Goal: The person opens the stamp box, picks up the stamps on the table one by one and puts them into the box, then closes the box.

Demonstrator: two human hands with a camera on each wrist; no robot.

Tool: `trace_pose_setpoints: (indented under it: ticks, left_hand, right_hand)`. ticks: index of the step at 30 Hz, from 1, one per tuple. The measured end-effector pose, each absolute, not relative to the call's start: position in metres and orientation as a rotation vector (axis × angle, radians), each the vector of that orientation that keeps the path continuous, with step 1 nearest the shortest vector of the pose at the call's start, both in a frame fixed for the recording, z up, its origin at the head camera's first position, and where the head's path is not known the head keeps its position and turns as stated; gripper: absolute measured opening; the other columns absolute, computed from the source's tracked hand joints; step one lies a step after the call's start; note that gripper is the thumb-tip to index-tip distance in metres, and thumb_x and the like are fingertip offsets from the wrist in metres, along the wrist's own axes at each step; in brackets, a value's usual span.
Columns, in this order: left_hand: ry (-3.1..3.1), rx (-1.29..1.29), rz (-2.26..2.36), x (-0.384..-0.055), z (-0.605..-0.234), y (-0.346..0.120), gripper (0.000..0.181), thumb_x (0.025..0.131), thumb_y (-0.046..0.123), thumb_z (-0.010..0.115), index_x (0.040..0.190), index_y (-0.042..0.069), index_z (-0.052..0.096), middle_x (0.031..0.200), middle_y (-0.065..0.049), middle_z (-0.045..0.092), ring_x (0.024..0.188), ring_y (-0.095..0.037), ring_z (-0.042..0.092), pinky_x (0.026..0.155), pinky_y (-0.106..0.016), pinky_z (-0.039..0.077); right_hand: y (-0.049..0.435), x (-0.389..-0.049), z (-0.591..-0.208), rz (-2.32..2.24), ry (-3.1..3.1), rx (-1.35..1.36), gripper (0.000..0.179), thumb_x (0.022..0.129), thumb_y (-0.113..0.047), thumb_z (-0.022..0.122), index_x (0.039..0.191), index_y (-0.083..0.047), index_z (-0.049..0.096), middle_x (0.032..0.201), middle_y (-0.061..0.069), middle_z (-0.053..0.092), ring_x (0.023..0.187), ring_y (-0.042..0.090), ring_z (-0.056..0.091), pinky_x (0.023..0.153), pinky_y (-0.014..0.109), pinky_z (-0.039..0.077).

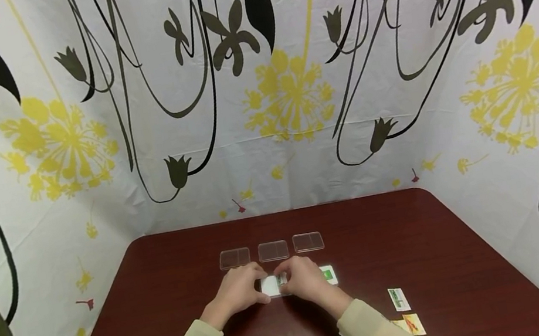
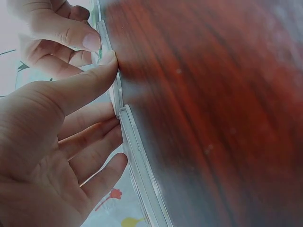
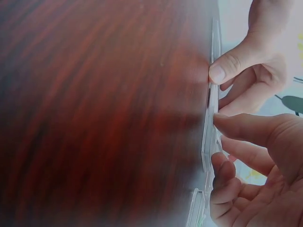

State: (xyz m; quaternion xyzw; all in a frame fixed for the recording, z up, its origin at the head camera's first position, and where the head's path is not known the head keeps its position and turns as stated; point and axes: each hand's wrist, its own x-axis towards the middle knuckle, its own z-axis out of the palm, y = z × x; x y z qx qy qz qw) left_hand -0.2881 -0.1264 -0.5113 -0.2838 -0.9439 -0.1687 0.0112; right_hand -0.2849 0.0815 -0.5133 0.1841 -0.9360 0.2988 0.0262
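Near the middle of the table, my left hand (image 1: 237,292) grips a flat white-and-clear plastic case (image 1: 270,287), thumb along the near edge and fingers at the far side. My right hand (image 1: 305,278) pinches a small picture card (image 1: 281,279) over the right part of this case. In the left wrist view, the right thumb (image 2: 91,41) presses by a thin green-edged strip close to the left thumb. A second case with a green picture card (image 1: 327,273) lies just right, partly hidden by the right hand. The right wrist view catches the held case's edge (image 3: 207,137) side-on.
Behind the hands, a row of three clear plastic boxes lies: left (image 1: 234,258), middle (image 1: 273,251) and right (image 1: 308,242). A green-and-white card (image 1: 399,299) and a yellow-orange card (image 1: 414,324) lie near the right forearm. Flower-patterned cloth surrounds the dark wooden table (image 1: 181,248).
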Motion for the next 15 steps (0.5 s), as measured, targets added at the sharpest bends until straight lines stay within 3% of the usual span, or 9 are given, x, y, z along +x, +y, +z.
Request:
trace_pose_setpoints:
  ticks: [15]
  left_hand:
    - [-2.955, -0.878, -0.53, -0.289, -0.512, -0.1265, 0.048, 0.081, 0.042, 0.085, 0.12, 0.016, 0.075, 0.119, 0.0, 0.065, 0.101, -0.022, 0.064, 0.082, -0.041, 0.053]
  right_hand:
    - [0.0854, -0.2827, -0.5125, 0.861, -2.884, 0.517, 0.029, 0.071, -0.015, 0.085, 0.1, -0.015, 0.081, 0.071, -0.009, 0.064, 0.062, 0.008, 0.056, 0.054, 0.03, 0.046]
